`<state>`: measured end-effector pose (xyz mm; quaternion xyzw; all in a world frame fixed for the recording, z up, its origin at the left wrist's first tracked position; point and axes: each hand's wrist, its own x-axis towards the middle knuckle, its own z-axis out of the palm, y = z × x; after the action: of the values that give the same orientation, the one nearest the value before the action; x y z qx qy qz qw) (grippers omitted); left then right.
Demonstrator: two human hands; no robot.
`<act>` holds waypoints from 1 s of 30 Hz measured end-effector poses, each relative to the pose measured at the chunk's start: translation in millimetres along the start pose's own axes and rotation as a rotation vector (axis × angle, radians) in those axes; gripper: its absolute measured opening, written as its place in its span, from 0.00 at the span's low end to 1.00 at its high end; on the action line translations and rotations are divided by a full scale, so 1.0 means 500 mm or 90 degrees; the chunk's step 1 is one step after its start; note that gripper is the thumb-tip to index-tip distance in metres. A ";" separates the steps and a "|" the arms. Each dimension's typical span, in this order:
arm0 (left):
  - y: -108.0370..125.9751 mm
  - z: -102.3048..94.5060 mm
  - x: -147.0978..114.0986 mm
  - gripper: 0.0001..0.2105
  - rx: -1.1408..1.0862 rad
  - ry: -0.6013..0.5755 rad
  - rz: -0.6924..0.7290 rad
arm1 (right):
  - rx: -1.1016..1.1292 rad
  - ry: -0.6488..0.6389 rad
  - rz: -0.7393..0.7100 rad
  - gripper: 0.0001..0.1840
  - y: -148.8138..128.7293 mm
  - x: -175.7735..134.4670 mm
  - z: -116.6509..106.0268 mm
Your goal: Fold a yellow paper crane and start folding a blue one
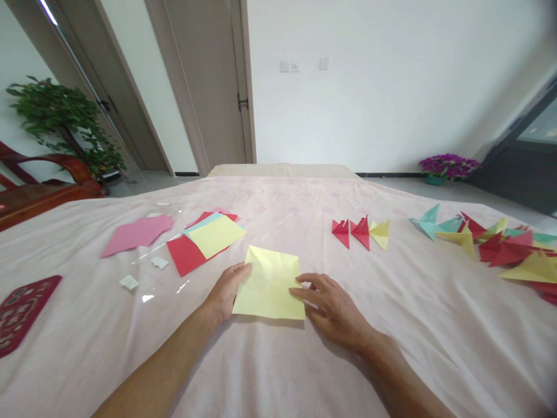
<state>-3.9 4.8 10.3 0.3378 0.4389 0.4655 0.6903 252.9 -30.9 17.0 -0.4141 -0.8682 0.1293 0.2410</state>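
Note:
A square sheet of yellow paper (270,285) is held between my hands, with faint crease lines near its top edge. My left hand (229,290) grips its left side, thumb on top and the other fingers hidden beneath. At the right edge, my right hand (324,302) has its fingers on and around the paper, its thumb partly under it. Beyond the sheet to the right stand folded paper pieces, two red (360,233) and one yellow (380,234). Left of the sheet lie loose coloured squares, a yellow one (219,235) on top of a red one (185,255).
Pink paper sheets (137,234) lie at the left on clear plastic wrapping, with small white scraps (159,262) nearby. A dark red printed item (28,313) rests at the left edge. Many-coloured folded paper cranes (507,249) crowd the right side of the pale tablecloth (278,371).

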 end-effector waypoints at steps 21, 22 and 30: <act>0.021 0.074 -0.003 0.21 0.226 -0.139 0.093 | 0.044 0.180 -0.027 0.04 -0.034 0.067 -0.049; 0.012 0.072 0.000 0.22 0.225 -0.141 0.087 | 0.047 0.176 -0.025 0.04 -0.030 0.070 -0.044; -0.020 0.060 0.005 0.24 0.240 -0.139 0.072 | 0.056 0.182 0.021 0.07 -0.001 0.067 -0.001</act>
<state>27.6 1.9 12.4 0.5331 0.4210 0.3741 0.6313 235.0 -5.0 28.0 -0.4316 -0.8114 0.1112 0.3781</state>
